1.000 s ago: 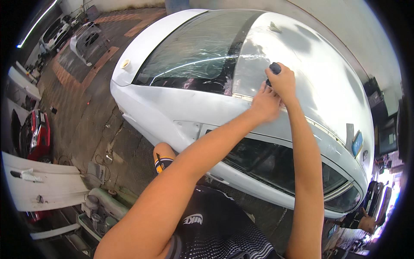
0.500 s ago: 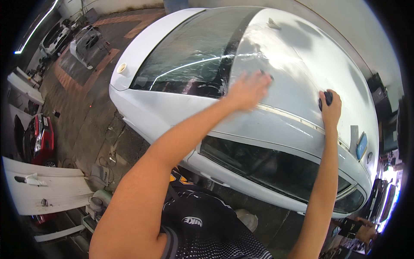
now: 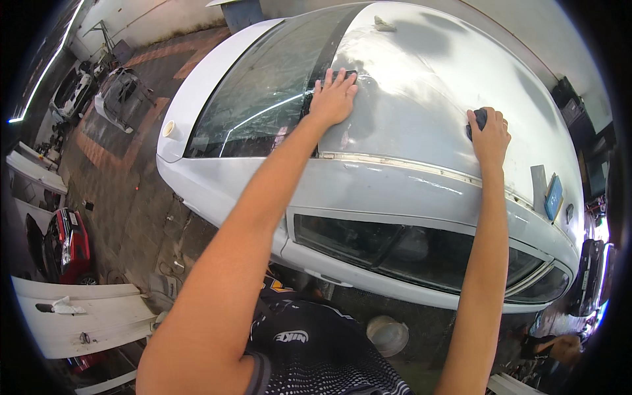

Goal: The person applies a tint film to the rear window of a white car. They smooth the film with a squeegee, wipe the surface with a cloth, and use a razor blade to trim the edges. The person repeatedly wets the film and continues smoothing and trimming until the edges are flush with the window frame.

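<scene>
In the head view a pale grey and white car roof (image 3: 408,125) stretches before me, with dull grey patches and a wet-looking sheen. My left hand (image 3: 334,102) lies flat near the windshield (image 3: 250,92) edge, fingers spread over a dark sheet (image 3: 349,74) that looks like sandpaper; most of it is hidden beneath them. Farther right, my right hand (image 3: 491,138) curls around a dark rounded block (image 3: 481,118) pressed on the roof. The block's underside is hidden.
A blue block (image 3: 553,197) and a flat grey strip (image 3: 538,184) rest toward the roof's right end. A crumpled cloth (image 3: 384,25) sits at the far side. A cream cup (image 3: 169,129) stands on the hood. Below the car is a bucket (image 3: 387,336).
My left hand has slid left and away from me to the windshield edge, the dark sheet moving along with it. My right hand and its block sit slightly farther left and away.
</scene>
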The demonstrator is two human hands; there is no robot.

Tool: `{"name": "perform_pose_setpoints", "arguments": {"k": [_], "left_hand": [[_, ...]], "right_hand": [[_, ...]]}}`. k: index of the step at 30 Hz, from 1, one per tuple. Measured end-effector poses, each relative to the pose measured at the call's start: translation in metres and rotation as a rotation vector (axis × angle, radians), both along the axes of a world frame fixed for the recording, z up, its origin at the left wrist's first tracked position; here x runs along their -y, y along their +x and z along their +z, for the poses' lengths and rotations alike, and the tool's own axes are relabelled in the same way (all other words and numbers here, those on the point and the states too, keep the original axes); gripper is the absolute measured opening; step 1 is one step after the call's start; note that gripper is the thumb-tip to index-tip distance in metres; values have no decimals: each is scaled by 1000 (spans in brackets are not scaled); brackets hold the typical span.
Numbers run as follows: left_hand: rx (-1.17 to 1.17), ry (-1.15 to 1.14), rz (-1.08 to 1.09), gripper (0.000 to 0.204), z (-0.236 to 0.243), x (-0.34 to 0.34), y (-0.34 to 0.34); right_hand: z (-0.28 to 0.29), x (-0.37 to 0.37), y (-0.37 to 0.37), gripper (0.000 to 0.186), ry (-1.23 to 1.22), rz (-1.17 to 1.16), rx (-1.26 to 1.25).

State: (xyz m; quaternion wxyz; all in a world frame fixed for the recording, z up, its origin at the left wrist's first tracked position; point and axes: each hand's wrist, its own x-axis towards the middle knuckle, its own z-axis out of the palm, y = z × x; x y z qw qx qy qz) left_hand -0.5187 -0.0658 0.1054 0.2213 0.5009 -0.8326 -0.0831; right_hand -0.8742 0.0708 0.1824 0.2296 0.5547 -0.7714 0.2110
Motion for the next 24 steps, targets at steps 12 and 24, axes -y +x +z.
{"name": "perform_pose_setpoints", "arguments": {"k": [12, 24], "left_hand": [[46, -6, 9, 60, 2, -2, -9], [5, 36, -140, 59, -2, -45, -10]], "right_hand": [[2, 1, 2, 47, 29, -10, 11], [-2, -8, -14, 46, 24, -56, -7]]}}
